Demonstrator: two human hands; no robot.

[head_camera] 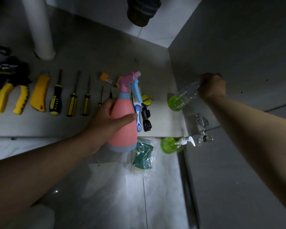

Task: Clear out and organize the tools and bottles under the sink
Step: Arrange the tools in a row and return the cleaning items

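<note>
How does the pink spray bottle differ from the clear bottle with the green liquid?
The pink spray bottle is opaque; the clear bottle shows green liquid in its lower part. The left hand holds the pink spray bottle round its body; the right hand holds the clear bottle at its top. The pink spray bottle's trigger head shows; the clear bottle's top is hidden. Both are tilted.

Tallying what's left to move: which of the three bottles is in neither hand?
The green pump bottle with the white pump, by the hinge. The left hand grips the pink spray bottle, the right hand the clear bottle.
</note>
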